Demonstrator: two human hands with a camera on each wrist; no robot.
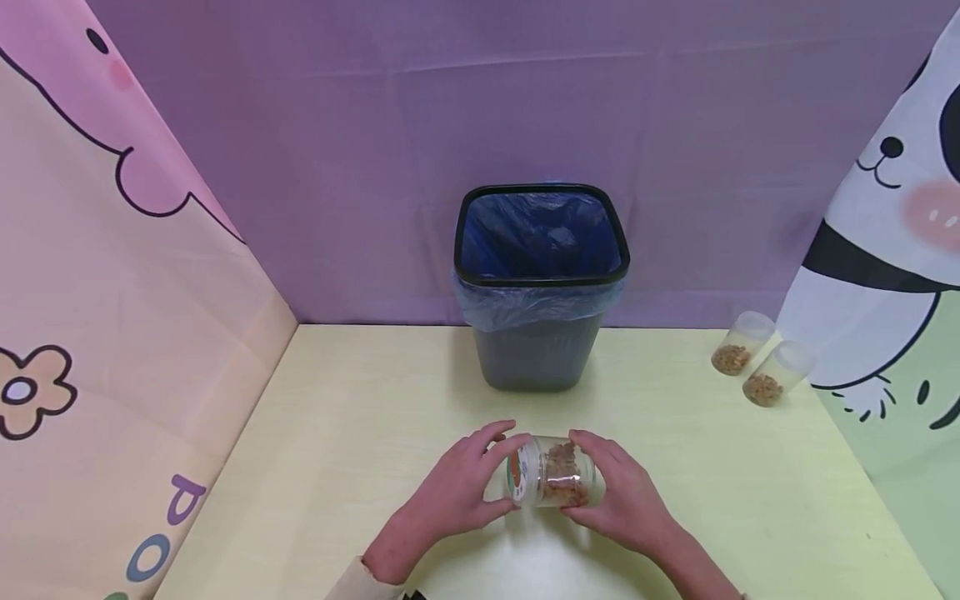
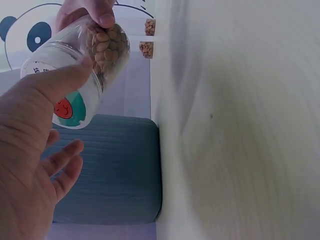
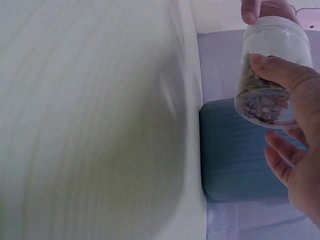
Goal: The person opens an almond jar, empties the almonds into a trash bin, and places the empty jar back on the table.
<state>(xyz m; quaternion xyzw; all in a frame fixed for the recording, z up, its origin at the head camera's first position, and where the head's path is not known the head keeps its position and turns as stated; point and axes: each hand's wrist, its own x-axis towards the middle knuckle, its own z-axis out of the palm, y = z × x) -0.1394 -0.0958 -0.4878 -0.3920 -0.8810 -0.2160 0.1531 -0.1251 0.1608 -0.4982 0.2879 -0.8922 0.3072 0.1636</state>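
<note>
A clear plastic jar (image 1: 562,477), partly filled with small brown pieces that look like nuts or beans, lies on its side between the two hands over the table. Its white lid (image 2: 60,67), with a red and green label, faces left. My left hand (image 1: 462,483) holds the lid end, thumb below and index finger above, its other fingers spread behind. At the base end, my right hand (image 1: 624,498) grips the jar, with its thumb (image 3: 275,70) pressed along the side.
Behind the hands stands a grey bin (image 1: 536,350) with a black rim and a blue liner, against the purple backdrop (image 1: 360,167). Two clear containers (image 1: 731,357) with similar brown pieces stand at the table's back right. Printed cloth panels flank the pale table (image 1: 337,400).
</note>
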